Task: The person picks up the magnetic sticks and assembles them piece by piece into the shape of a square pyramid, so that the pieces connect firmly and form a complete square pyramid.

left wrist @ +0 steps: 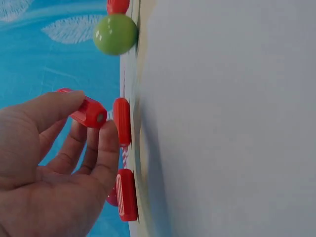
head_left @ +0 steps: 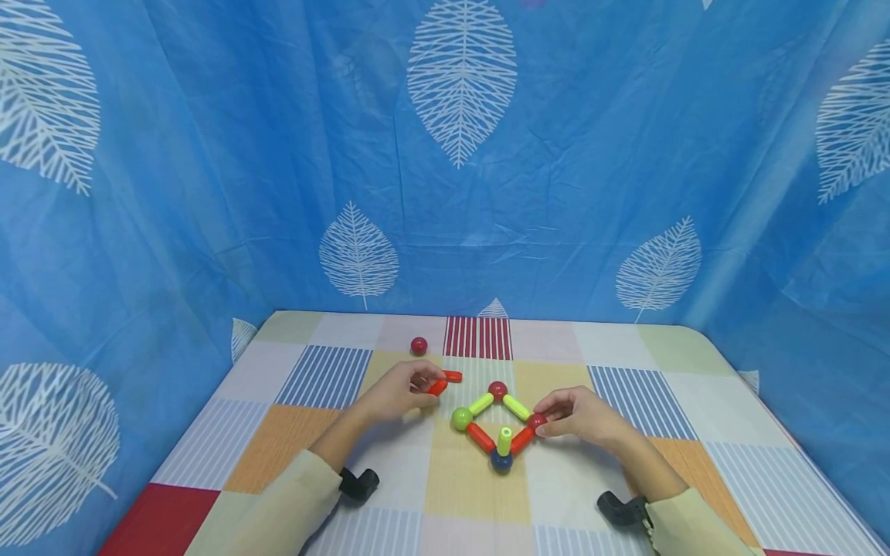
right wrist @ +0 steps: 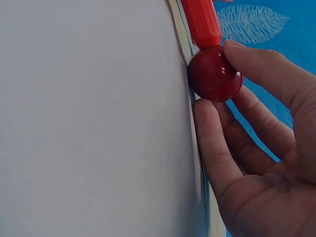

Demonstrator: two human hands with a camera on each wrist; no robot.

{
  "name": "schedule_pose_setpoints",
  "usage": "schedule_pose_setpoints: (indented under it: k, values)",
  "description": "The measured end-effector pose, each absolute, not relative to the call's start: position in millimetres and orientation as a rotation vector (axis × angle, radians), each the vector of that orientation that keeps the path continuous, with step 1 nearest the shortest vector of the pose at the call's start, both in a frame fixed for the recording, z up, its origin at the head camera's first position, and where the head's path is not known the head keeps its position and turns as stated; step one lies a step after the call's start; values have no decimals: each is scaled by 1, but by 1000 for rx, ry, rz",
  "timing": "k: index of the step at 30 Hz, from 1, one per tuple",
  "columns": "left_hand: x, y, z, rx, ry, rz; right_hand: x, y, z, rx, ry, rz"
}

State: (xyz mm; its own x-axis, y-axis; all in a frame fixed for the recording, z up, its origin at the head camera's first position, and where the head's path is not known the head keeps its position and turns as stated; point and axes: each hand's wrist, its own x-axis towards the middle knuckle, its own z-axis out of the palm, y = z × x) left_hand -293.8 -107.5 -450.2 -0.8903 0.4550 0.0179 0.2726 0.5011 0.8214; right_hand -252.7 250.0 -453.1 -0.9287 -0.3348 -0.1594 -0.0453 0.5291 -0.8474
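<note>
My left hand (head_left: 399,392) pinches a red rod (left wrist: 90,111) between thumb and fingers, raised off the table in the left wrist view. My right hand (head_left: 582,415) grips a dark red ball (right wrist: 216,74) at the right corner of a four-sided frame. A green ball (head_left: 461,418) forms its left corner, a second red ball (head_left: 497,390) the far one and a dark blue ball (head_left: 501,461) the near one. Yellow-green rods (head_left: 516,407) make the far sides, red rods (head_left: 480,438) the near sides. From the blue ball another yellow-green rod (head_left: 504,441) stands up.
Beyond the left hand lies a loose red rod (head_left: 453,376); the left wrist view shows another red rod (left wrist: 127,195) lower down. Farther back sits a loose red ball (head_left: 419,346). A patchwork cloth (head_left: 389,494) covers the table, and blue curtains (head_left: 556,193) enclose it.
</note>
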Motion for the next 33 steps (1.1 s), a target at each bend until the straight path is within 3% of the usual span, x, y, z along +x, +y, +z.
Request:
schedule_pose_setpoints:
  k: [33]
  values:
    - [-277, -76, -445, 735, 2282, 1637, -252, 252, -455, -338, 2464, -1363]
